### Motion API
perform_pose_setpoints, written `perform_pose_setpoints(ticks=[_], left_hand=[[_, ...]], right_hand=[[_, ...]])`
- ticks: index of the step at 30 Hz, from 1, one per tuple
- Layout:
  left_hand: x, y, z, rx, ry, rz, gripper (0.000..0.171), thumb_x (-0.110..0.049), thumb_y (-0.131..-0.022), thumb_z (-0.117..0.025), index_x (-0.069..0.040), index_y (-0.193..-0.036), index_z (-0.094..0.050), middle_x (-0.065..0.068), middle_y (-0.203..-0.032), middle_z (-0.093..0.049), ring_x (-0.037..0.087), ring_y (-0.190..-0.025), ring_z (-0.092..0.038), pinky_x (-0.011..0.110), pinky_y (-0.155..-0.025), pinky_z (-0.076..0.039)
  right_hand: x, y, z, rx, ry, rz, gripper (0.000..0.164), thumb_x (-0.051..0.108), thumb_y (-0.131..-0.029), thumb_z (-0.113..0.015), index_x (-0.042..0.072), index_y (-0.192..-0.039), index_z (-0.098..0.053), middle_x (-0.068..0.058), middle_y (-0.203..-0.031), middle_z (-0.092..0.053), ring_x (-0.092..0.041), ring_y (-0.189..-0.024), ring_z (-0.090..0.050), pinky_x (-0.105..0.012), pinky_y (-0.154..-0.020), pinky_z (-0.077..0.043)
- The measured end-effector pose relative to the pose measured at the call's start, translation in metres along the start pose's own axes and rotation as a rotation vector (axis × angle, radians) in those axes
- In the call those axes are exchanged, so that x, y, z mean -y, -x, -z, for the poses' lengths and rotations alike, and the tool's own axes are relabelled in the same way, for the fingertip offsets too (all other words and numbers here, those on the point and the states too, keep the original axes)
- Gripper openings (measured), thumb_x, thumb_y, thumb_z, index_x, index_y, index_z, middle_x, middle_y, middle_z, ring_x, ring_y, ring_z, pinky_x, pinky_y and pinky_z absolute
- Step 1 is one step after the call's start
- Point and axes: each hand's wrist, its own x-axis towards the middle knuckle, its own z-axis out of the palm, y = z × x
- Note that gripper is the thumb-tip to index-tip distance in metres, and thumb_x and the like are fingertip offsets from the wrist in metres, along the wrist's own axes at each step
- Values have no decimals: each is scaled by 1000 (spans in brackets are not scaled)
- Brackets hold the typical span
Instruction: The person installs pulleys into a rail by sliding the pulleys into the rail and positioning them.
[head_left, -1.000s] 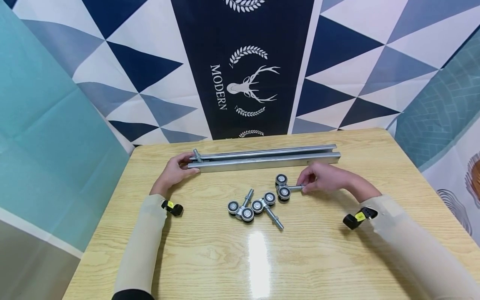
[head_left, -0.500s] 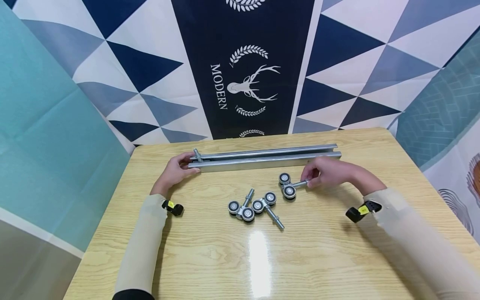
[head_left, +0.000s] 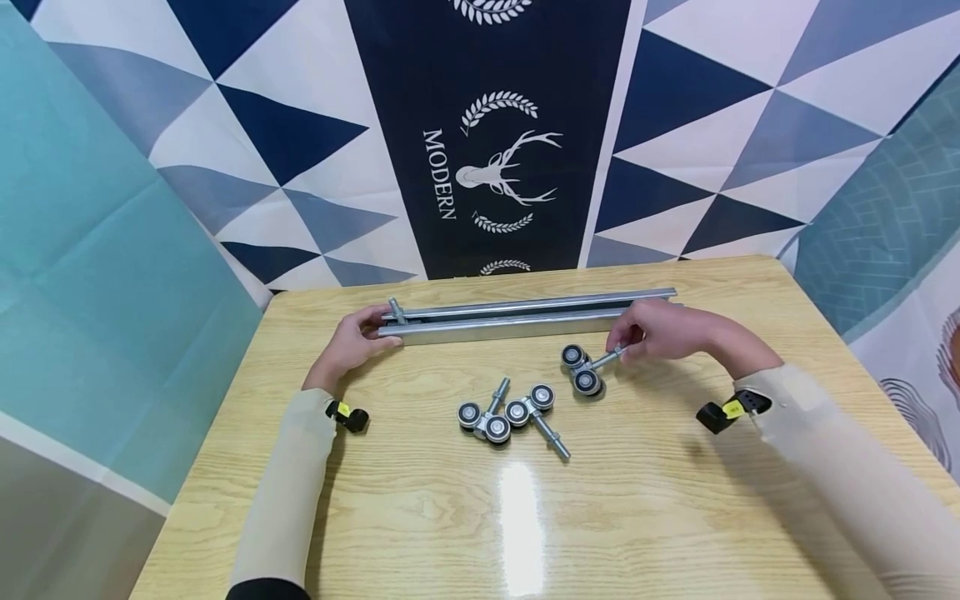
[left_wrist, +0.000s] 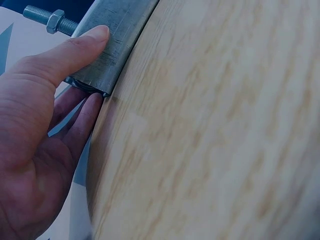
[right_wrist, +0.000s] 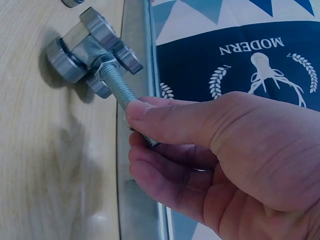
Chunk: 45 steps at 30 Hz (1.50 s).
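Observation:
A long metal channel track [head_left: 510, 327], slotted along its top, lies across the back of the table. My left hand [head_left: 354, 343] grips its left end, the thumb on the near side and fingers at the end, as the left wrist view shows. A threaded bolt with a nut [left_wrist: 55, 21] sticks up from the slot there; whatever it joins inside is hidden. In front of the track's right part, my right hand [head_left: 663, 327] pinches the bolt of a roller trolley [right_wrist: 95, 52] between thumb and fingers. That trolley's wheels tilt toward the left, close to the tabletop.
Two more roller trolleys lie side by side mid-table, the left trolley [head_left: 483, 422] with its bolt pointing away and the right trolley [head_left: 531, 406] with its bolt toward me. Behind the wooden table [head_left: 420, 517] stands a patterned cloth backdrop [head_left: 495, 167].
My right hand has moved right and slightly away from me, carrying the roller trolley and turning its bolt end away from me. My left hand and the track have stayed in place.

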Motion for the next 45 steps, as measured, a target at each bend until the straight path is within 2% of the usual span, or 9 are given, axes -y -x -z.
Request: perform_pose_setpoints(ticks=[10, 17, 33, 41, 45], left_hand=[[0, 0, 0, 0, 0, 3, 69, -24, -84, -82, -15, -145, -52, 17, -141, -55, 32, -122, -53, 52, -113, -44], [0, -1, 0, -1, -5, -1, 70, -26, -83, -82, -15, -145, -52, 17, -138, -56, 32, -123, -53, 52, -113, -44], [-1, 1, 0, 3, -14, -1, 70, -29, -83, -82, -16, -145, -52, 16, -140, -56, 32, -122, -53, 52, -113, -44], [0, 0, 0, 0, -16, -5, 68, -28, -83, -82, -17, -144, -54, 16, -140, -56, 31, -119, -54, 51, -111, -45], [0, 0, 0, 1, -14, -8, 67, -27, -83, -82, -17, -143, -54, 16, -139, -56, 31, -118, -54, 51, -111, -45]], right_hand=[[4, -2, 10, -1, 23, 11, 18, -1, -83, -76, 13, -94, -78, 3, -80, -71, -10, -68, -55, -25, -60, -50], [9, -1, 14, -11, 52, 8, 17, 2, -83, -77, 13, -96, -78, -1, -83, -74, -10, -68, -56, -26, -61, -50], [13, -4, 16, -40, 137, 87, 20, 2, -83, -78, 13, -99, -80, 1, -89, -67, -10, -73, -57, -28, -62, -52], [12, -3, 16, -51, 116, 49, 24, 7, -83, -79, 11, -106, -80, -2, -95, -71, -11, -74, -58, -28, -63, -54], [15, -3, 16, -75, 97, 4, 24, 11, -85, -78, 8, -108, -78, -1, -88, -73, -12, -72, -58, -30, -63, -53]])
